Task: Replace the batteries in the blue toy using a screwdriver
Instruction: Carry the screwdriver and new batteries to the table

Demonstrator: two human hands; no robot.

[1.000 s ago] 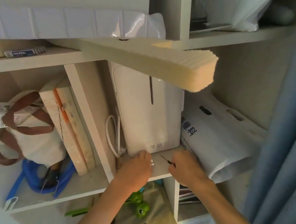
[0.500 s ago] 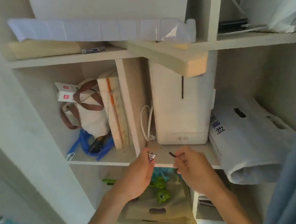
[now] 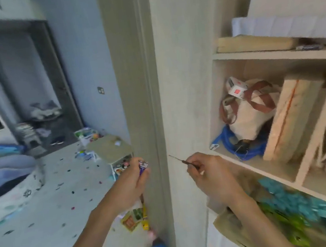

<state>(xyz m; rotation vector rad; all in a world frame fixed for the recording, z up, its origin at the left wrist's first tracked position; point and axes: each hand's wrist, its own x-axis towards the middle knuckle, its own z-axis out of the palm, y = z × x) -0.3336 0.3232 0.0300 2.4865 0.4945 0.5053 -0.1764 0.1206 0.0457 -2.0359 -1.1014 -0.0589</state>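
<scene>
Now my left hand grips what look like small batteries, my right hand pinching a thin screwdriver.

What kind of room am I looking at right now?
Most likely a child's bedroom or playroom at home. Built-in shelving holds a canvas bag, small toys lie scattered over the floor, and a low round table stands by the wall.

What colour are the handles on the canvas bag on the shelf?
Brown handles on the canvas bag, in the head view.
</scene>
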